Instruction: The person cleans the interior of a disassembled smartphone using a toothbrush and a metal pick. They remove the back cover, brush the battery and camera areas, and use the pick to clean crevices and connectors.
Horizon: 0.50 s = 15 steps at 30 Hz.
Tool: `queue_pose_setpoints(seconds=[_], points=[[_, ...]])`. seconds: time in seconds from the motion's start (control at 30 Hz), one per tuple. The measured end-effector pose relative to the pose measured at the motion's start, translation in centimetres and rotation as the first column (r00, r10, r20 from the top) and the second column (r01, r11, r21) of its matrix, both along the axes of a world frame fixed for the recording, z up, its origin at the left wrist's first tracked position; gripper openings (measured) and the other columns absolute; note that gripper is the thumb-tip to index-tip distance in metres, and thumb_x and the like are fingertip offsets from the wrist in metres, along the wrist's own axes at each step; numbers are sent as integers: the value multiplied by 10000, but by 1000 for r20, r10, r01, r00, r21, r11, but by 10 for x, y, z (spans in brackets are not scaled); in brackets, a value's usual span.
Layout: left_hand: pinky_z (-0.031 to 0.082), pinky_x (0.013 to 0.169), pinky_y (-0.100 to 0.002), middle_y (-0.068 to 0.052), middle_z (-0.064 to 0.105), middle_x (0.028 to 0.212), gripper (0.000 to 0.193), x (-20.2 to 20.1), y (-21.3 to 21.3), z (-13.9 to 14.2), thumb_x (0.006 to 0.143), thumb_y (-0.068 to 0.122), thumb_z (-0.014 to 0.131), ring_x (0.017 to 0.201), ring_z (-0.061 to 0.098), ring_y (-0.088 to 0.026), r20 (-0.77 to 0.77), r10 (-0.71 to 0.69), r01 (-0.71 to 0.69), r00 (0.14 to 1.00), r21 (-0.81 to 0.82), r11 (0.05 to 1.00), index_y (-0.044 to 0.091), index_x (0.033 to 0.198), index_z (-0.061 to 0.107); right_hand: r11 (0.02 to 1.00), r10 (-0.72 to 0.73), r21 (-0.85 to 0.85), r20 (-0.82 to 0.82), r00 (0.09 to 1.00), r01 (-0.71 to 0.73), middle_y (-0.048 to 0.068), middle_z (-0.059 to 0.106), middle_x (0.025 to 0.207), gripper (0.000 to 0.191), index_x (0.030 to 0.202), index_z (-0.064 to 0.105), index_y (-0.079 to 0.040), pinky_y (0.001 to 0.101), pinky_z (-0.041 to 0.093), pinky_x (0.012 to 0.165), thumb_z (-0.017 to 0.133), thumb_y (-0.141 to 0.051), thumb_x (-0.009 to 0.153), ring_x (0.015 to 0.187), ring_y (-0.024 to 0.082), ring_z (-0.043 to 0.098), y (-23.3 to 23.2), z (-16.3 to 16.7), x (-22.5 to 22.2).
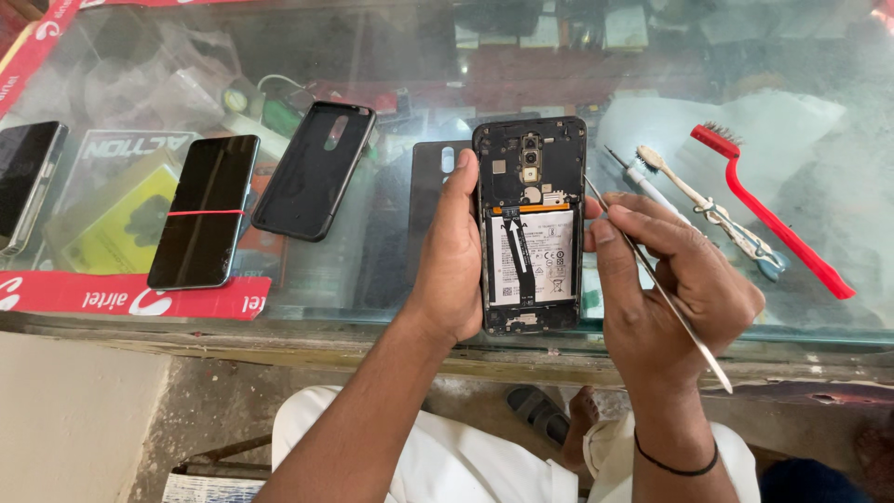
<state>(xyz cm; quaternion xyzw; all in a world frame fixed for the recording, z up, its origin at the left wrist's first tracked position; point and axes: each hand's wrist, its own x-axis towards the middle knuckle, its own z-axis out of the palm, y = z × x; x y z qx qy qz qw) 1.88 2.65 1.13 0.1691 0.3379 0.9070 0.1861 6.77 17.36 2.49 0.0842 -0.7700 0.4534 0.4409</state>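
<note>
My left hand point(452, 256) grips an opened smartphone point(531, 224) by its left edge, back cover off, showing a white battery, a black flex cable and the camera module. My right hand point(670, 279) holds a thin metal pry tool point(652, 275), its tip touching the phone's upper right edge. The phone is held upright just above a glass counter point(819, 168). A black back cover point(430, 200) lies on the glass behind my left hand.
On the glass lie a black phone case point(315, 169), a phone with a red band point(205, 210), another phone point(26, 182) at far left, a red wire brush point(773, 219), a toothbrush point(694, 196) and a screwdriver point(633, 175). Red printed strips point(130, 296) edge the counter.
</note>
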Motion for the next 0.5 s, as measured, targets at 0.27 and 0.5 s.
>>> queue_pose_setpoints(seconds=[0.27, 0.5], points=[[643, 893, -381, -177, 720, 1159, 729, -1, -1, 1, 1160, 572, 223, 1020, 732, -244, 29, -2, 2, 1000, 9, 1000, -15, 1323, 622, 997, 31, 69, -7, 999, -30, 156, 773, 1098, 97, 1103, 734, 33, 173, 478, 623, 786, 29, 1020, 819, 82, 723, 1, -3, 2], [633, 918, -380, -162, 715, 1176, 707, -1, -1, 1, 1135, 583, 279, 1033, 728, -241, 93, 10, -12, 996, 22, 1000, -7, 1333, 615, 999, 32, 24, 43, 999, -33, 181, 774, 1116, 176, 1083, 738, 46, 197, 461, 582, 735, 78, 910, 807, 137, 729, 1, -4, 4]])
